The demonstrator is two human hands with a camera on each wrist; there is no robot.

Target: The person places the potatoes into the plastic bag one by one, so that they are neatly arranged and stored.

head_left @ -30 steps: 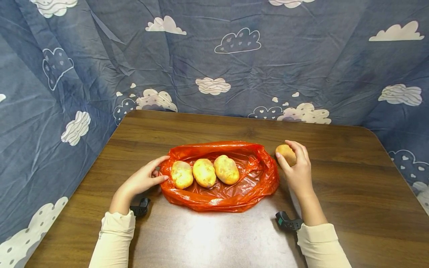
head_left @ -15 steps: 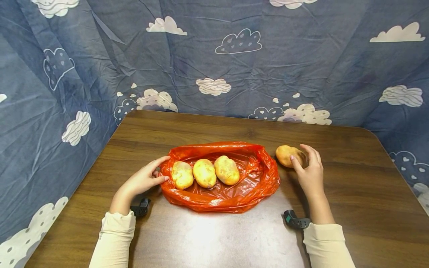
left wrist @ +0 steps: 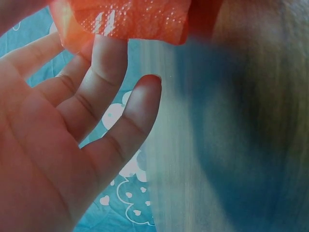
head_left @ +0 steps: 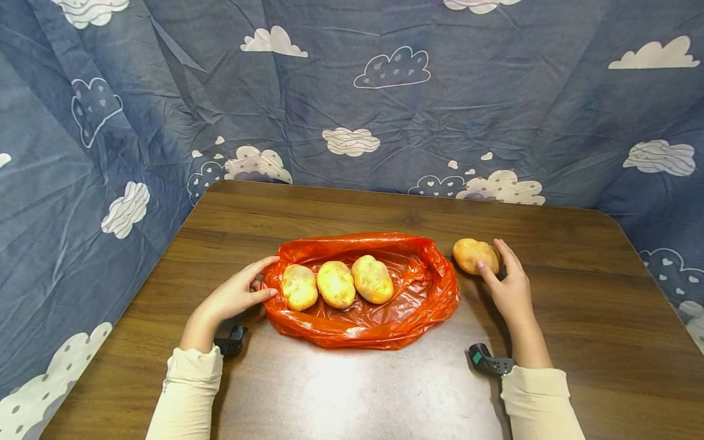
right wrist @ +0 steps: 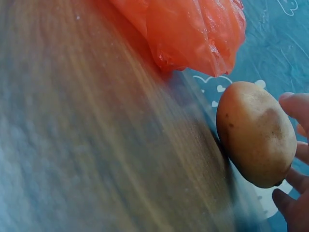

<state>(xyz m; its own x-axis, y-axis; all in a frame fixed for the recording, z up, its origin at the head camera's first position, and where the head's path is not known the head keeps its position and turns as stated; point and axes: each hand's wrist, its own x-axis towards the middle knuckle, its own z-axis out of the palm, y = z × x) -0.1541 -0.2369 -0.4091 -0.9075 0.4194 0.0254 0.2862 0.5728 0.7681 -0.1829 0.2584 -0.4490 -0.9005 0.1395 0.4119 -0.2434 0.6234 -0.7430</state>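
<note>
A red plastic bag (head_left: 363,336) lies with its mouth spread wide on the table. Inside it, toward its left end, three potatoes sit in a row: the left potato (head_left: 299,287), the middle potato (head_left: 335,285) and the right potato (head_left: 372,279). My left hand (head_left: 233,293) touches the bag's left end with fingers spread; in the left wrist view some fingertips vanish behind the red plastic. Right of the bag, a loose potato (head_left: 474,255) rests on the table. My right hand (head_left: 511,290) is at its right side, thumb tip against or just over it, with relaxed fingers.
The brown wooden table (head_left: 583,293) extends around the bag. Behind it hangs a blue cloth (head_left: 308,110) printed with clouds. Black wrist cameras (head_left: 489,360) sit under both wrists, beside cream sleeves.
My right hand has shifted right along the loose potato, from across it to its right end, and its hold has loosened. The left hand and the bag look unmoved.
</note>
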